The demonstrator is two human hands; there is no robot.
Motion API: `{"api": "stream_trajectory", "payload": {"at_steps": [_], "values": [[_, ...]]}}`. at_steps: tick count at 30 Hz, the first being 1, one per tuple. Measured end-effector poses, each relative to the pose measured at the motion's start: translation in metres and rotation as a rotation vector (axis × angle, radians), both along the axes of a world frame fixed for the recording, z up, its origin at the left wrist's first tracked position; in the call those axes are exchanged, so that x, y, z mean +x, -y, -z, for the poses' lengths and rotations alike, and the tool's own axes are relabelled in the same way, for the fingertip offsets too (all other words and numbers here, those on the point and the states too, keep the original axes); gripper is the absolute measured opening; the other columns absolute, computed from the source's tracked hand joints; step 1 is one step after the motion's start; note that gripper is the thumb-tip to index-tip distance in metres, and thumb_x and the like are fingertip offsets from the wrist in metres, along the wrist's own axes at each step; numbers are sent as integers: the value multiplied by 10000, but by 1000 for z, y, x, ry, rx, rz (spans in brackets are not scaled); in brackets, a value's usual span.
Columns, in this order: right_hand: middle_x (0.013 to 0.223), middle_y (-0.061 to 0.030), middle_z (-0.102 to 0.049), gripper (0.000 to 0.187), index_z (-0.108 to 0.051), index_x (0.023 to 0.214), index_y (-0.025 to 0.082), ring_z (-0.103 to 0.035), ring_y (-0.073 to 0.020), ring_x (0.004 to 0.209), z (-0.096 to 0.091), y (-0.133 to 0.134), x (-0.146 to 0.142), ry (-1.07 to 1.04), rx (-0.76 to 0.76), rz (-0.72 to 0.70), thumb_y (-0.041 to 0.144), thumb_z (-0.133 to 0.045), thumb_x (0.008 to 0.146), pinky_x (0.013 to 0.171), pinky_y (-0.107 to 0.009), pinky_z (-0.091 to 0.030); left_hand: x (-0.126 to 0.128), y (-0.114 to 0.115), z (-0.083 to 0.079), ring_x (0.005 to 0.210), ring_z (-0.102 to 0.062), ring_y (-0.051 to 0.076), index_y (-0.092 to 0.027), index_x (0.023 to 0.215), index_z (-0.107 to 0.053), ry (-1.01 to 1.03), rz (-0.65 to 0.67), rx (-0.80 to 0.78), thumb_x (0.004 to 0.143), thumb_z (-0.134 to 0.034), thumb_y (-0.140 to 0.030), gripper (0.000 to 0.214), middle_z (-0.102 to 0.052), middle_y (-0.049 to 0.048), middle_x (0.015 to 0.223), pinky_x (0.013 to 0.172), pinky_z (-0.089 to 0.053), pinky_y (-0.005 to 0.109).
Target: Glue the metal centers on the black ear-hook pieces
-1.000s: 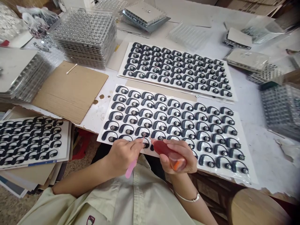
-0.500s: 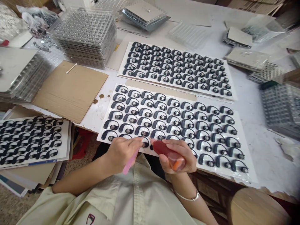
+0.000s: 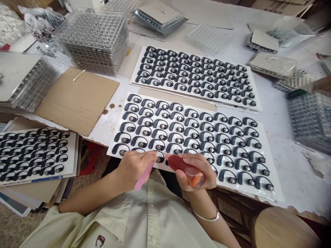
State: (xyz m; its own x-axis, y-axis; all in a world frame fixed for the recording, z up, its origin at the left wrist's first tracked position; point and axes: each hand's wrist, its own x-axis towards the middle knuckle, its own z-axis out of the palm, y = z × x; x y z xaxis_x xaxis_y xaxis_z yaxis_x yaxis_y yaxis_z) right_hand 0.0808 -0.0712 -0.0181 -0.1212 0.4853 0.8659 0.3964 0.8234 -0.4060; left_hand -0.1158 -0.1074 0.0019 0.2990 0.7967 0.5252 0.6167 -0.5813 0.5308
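My left hand (image 3: 136,168) is closed around a slim pink tool (image 3: 141,179), whose flat end sticks out below my fingers; its kind cannot be made out. In my right hand (image 3: 201,172) lies a soft squeeze bottle (image 3: 182,167) of red liquid, with something orange at its rear end and its narrow tip pointing left. Both tips nearly meet over the near edge of a white sheet (image 3: 278,193). Rows of black hook-shaped pieces (image 3: 192,143), each with a small round silvery part, cover this sheet. My hands hide some pieces of the nearest row.
A second filled sheet (image 3: 134,77) lies behind, and another (image 3: 69,162) rests on a pile at left. Brown cardboard (image 3: 77,100) carries a cotton swab (image 3: 79,75). Clear tray stacks (image 3: 90,41) stand at back left, more (image 3: 310,117) at right. A round stool (image 3: 284,227) is below right.
Almost nothing differs. Both hands stay in place over the same spot, with the bottle and the pink tool shifted only very slightly.
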Motion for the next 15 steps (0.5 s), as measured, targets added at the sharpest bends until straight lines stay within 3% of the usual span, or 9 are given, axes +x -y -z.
{"api": "stream_trajectory", "payload": {"at_steps": [4,7,15], "values": [[771,-32,-652,386,-581,1102,157,-644,-174,617,1,0,0,-9,-13,1,307,-694,765,449,-290,-530,-5,-1,-2,797,-726,162,-145,984,-593,177,-6,-1,835,-577,-45,180,-739,61,916,684,-590,199],[737,-29,-650,323,-609,1020,149,-647,-178,611,1,0,0,-3,-21,14,321,-695,761,450,-296,-537,-13,-3,-4,861,-722,170,-139,986,-611,265,-83,28,826,-630,-53,182,-737,82,944,764,-591,197],[719,-29,-646,298,-608,1001,146,-646,-179,588,-2,-2,-1,-4,8,24,324,-674,773,415,-280,-505,-29,-6,4,860,-724,179,-167,963,-637,271,-185,15,830,-629,-63,169,-741,52,927,738,-610,207]]}}
